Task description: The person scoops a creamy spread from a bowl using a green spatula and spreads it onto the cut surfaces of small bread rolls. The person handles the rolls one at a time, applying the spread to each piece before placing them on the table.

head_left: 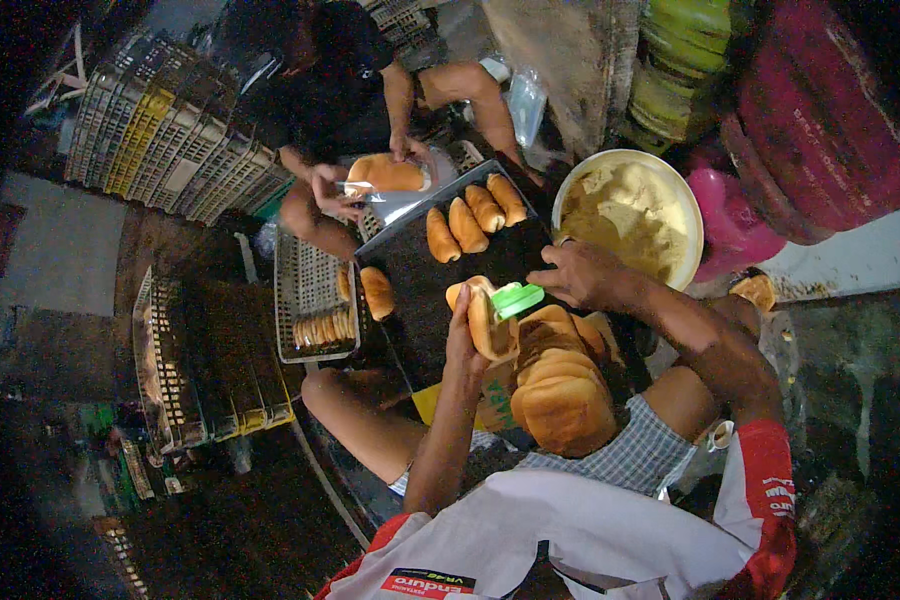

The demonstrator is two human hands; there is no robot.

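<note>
My left hand (462,338) is closed round a split bread roll (487,320), holding it up over the dark tray (415,300). A bright green plastic spreader (517,300) is in my right hand (582,274), its flat end against the opened side of the roll. Just below the roll, a pile of brown rolls (562,395) rests close to my lap. Several finished-looking rolls (457,228) lie in a row at the tray's far end, and a single roll (377,293) lies at its left edge.
A white tub (694,238) of pale yellow, crumbly filling stands right of the tray. Across from me, a person's hands (336,192) hold a roll in a clear bag (405,205). A plastic crate (288,290) with packed rolls stands left; stacked crates (160,150) rise behind it.
</note>
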